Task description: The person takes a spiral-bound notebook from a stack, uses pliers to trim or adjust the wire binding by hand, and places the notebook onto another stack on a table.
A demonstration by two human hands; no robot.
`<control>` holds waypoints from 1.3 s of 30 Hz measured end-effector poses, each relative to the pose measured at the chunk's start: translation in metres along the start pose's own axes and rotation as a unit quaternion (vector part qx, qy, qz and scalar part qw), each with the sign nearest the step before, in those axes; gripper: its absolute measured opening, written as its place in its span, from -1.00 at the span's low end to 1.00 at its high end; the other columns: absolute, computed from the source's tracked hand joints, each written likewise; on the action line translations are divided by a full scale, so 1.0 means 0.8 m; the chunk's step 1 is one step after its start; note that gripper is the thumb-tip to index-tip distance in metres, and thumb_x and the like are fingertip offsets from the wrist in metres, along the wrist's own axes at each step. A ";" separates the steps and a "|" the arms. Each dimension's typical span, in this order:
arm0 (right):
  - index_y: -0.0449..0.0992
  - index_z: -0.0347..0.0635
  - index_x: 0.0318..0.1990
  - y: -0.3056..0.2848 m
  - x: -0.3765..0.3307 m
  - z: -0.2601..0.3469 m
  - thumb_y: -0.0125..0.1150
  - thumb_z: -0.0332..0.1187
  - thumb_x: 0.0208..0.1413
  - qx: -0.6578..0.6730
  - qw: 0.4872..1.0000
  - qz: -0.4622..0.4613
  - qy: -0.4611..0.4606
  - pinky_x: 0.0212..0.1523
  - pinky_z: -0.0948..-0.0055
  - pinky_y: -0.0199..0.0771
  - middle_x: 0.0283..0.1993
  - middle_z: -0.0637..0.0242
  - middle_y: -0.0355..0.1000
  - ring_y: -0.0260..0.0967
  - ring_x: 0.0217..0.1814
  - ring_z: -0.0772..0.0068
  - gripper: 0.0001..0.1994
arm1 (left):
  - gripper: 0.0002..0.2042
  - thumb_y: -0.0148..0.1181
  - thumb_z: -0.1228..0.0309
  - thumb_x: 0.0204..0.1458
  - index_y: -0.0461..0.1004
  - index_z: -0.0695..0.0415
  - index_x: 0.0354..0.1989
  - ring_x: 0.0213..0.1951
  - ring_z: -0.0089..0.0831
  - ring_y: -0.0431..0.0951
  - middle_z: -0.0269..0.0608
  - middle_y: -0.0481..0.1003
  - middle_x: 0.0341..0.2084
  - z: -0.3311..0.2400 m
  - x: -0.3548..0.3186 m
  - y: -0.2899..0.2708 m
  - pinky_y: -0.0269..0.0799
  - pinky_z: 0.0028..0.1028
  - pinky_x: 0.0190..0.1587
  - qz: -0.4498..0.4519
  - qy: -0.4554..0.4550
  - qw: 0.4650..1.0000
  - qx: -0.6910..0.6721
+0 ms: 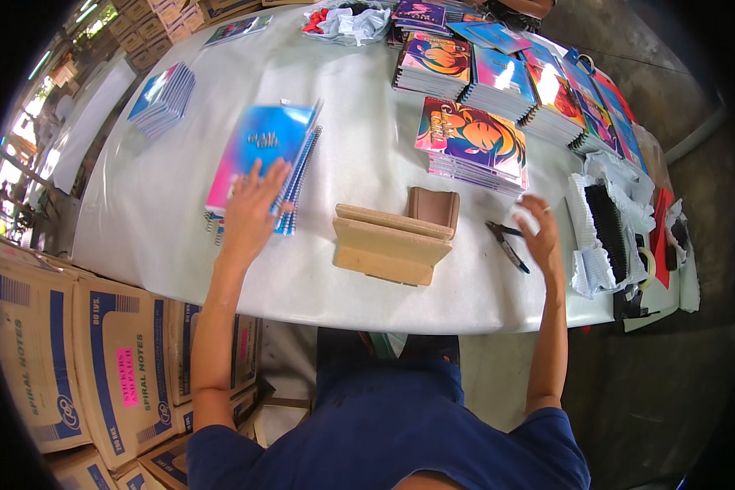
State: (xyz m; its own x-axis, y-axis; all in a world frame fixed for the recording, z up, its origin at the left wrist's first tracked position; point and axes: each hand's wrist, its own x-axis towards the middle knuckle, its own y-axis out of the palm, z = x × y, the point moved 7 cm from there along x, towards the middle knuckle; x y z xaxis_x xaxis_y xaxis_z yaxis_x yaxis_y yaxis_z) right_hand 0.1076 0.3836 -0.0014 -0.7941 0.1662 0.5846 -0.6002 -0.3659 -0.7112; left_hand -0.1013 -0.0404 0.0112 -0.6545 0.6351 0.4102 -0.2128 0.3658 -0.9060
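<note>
My left hand [257, 204] lies on the top spiral notebook [263, 143] of a small stack, its fingers spread over the blue and pink cover. Blur runs along that notebook's upper right corner. Dark wire coils show at the stack's lower left and right sides. My right hand [539, 229] hovers over the table with fingers apart and nothing visible in it. Just left of it lie dark-handled pliers [508, 245]. A pile of unbound-looking booklets [472, 140] with an illustrated cover sits beyond that hand. Between my hands stands a tan board stand [392, 245] beside a brown curved block [434, 209].
Stacks of spiral notebooks [498, 77] fill the back right, where another person's arm [531, 6] shows. A smaller stack [162, 98] stands at far left. White wrapping with black coils [608, 224] lies at right. Cartons [122, 359] crowd the lower left beside the table [318, 286].
</note>
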 end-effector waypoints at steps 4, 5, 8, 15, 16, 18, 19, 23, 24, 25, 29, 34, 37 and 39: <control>0.52 -0.39 -0.18 -0.001 0.074 -0.087 0.35 -0.17 0.06 -0.003 0.974 -0.100 0.203 -0.13 0.28 0.47 -0.17 0.04 0.50 0.47 -0.13 0.16 -0.61 | -0.23 0.33 0.14 -0.11 0.20 -0.14 0.36 0.41 0.02 -0.02 -0.32 0.16 0.36 0.005 -0.016 0.029 -0.01 0.10 0.33 0.113 0.010 0.993 -0.023; 0.51 -0.45 -0.23 0.013 0.088 -0.108 0.39 -0.14 0.01 -0.067 0.966 -0.066 0.241 -0.17 0.29 0.47 -0.24 0.01 0.51 0.48 -0.20 0.15 -0.56 | -0.25 0.33 0.14 -0.11 0.22 -0.15 0.34 0.42 0.01 -0.03 -0.32 0.16 0.36 0.005 -0.012 0.024 -0.02 0.09 0.34 0.086 -0.002 0.995 -0.043; 0.52 -0.50 -0.36 0.038 0.092 -0.176 0.43 -0.10 -0.07 0.088 0.925 0.014 0.370 -0.32 0.31 0.47 -0.42 0.01 0.51 0.49 -0.39 0.19 -0.52 | -0.32 0.32 0.16 -0.08 0.29 -0.13 0.30 0.42 -0.01 -0.05 -0.29 0.16 0.36 0.003 0.003 0.015 -0.08 0.07 0.36 0.004 -0.018 0.996 -0.093; 0.56 -0.32 -0.53 0.020 0.112 -0.174 0.39 -0.17 -0.01 -0.044 0.954 -0.032 0.296 -0.62 0.59 0.22 -0.60 0.34 0.44 0.30 -0.65 0.61 -0.66 | -0.54 0.26 0.43 0.04 0.46 -0.09 0.17 0.42 -0.03 -0.02 -0.32 0.24 0.32 -0.045 0.042 -0.012 -0.12 0.04 0.37 -0.101 0.024 0.982 -0.160; 0.55 -0.31 -0.55 0.031 0.110 -0.183 0.39 -0.17 -0.01 0.021 0.947 0.010 0.320 -0.63 0.56 0.21 -0.61 0.33 0.43 0.29 -0.65 0.59 -0.66 | -0.55 0.24 0.46 0.05 0.47 -0.09 0.17 0.42 -0.03 -0.01 -0.32 0.25 0.31 -0.055 0.051 -0.014 -0.12 0.04 0.36 -0.109 0.031 0.978 -0.173; 0.54 -0.29 -0.58 0.055 0.106 -0.187 0.39 -0.17 -0.02 0.151 0.915 0.092 0.362 -0.64 0.52 0.18 -0.64 0.32 0.41 0.28 -0.66 0.56 -0.65 | -0.56 0.23 0.46 0.07 0.47 -0.08 0.17 0.41 -0.02 0.00 -0.32 0.25 0.32 -0.072 0.069 -0.015 -0.10 0.02 0.36 -0.129 0.051 0.971 -0.193; 0.52 -0.25 -0.63 0.048 0.108 -0.189 0.40 -0.19 -0.05 0.099 0.918 0.081 0.375 -0.64 0.49 0.19 -0.68 0.32 0.39 0.29 -0.65 0.52 -0.67 | -0.57 0.22 0.47 0.07 0.47 -0.08 0.17 0.41 -0.02 0.00 -0.32 0.25 0.32 -0.080 0.077 -0.016 -0.10 0.01 0.35 -0.139 0.061 0.967 -0.203; 0.45 -0.34 -0.46 0.009 0.119 -0.164 0.37 -0.39 -0.13 -0.123 0.954 -0.049 0.268 -0.44 0.37 0.34 -0.52 0.24 0.36 0.34 -0.44 0.42 -0.78 | -0.53 0.25 0.51 0.06 0.42 0.01 0.20 0.42 -0.07 0.00 -0.22 0.24 0.32 -0.113 0.106 -0.014 -0.09 -0.12 0.37 -0.112 0.045 0.967 -0.223; 0.43 -0.34 -0.47 0.004 0.117 -0.154 0.35 -0.42 -0.12 -0.063 0.961 -0.066 0.261 -0.44 0.37 0.33 -0.53 0.24 0.36 0.33 -0.45 0.42 -0.79 | -0.49 0.25 0.50 0.06 0.37 0.02 0.24 0.43 -0.09 0.00 -0.20 0.23 0.33 -0.117 0.111 -0.011 -0.08 -0.13 0.38 -0.101 0.035 0.966 -0.237; 0.41 -0.35 -0.47 -0.003 0.120 -0.136 0.34 -0.46 -0.11 -0.001 0.965 -0.078 0.252 -0.45 0.37 0.31 -0.53 0.24 0.35 0.31 -0.46 0.42 -0.81 | -0.45 0.26 0.49 0.06 0.32 0.02 0.28 0.43 -0.11 -0.01 -0.18 0.22 0.33 -0.120 0.113 -0.008 -0.08 -0.14 0.38 -0.091 0.020 0.964 -0.250; 0.35 -0.34 -0.42 -0.040 0.106 0.028 0.27 -0.58 -0.01 0.233 0.945 -0.137 0.183 -0.45 0.46 0.29 -0.53 0.39 0.33 0.27 -0.46 0.57 -0.84 | -0.47 0.25 0.37 0.10 0.30 0.18 0.26 0.39 -0.11 0.05 -0.02 0.23 0.30 -0.117 0.122 -0.004 0.03 -0.23 0.33 -0.138 -0.078 0.863 -0.481; 0.34 -0.28 -0.28 -0.017 0.034 0.121 0.24 -0.56 0.13 0.506 0.833 -0.177 0.136 -0.23 0.46 0.59 -0.35 0.32 0.44 0.50 -0.24 0.49 -0.84 | -0.54 0.13 0.21 0.23 0.35 0.30 0.17 0.06 -0.51 0.39 -0.20 0.48 0.02 -0.120 0.112 0.010 0.26 -0.46 0.15 0.095 -0.085 0.693 -0.710; 0.34 -0.32 -0.16 0.010 -0.002 0.128 0.19 -0.62 0.14 0.539 0.810 -0.165 0.165 -0.09 0.36 0.61 -0.13 0.20 0.48 0.49 -0.15 0.45 -0.83 | -0.61 0.07 0.19 0.26 0.44 0.29 0.03 -0.13 -0.63 0.40 -0.33 0.51 -0.15 -0.106 0.088 -0.007 0.31 -0.52 0.03 0.129 -0.063 0.778 -0.612; 0.34 -0.36 -0.03 0.031 -0.018 0.130 0.16 -0.63 0.15 0.556 0.804 -0.143 0.156 0.01 0.27 0.57 0.00 0.16 0.46 0.45 0.00 0.38 -0.75 | -0.64 0.06 0.21 0.26 0.46 0.30 0.00 -0.10 -0.61 0.41 -0.29 0.51 -0.11 -0.104 0.077 -0.012 0.33 -0.52 0.02 0.128 -0.032 0.792 -0.596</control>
State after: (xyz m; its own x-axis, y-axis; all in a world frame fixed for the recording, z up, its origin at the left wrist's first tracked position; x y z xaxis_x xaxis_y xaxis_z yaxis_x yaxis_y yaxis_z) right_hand 0.1145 0.2770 0.0131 -0.7289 0.5464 0.4126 -0.4428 -0.8358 0.3246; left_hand -0.0790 0.0518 0.0534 -0.6095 0.7701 0.1882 0.7435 0.6377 -0.2015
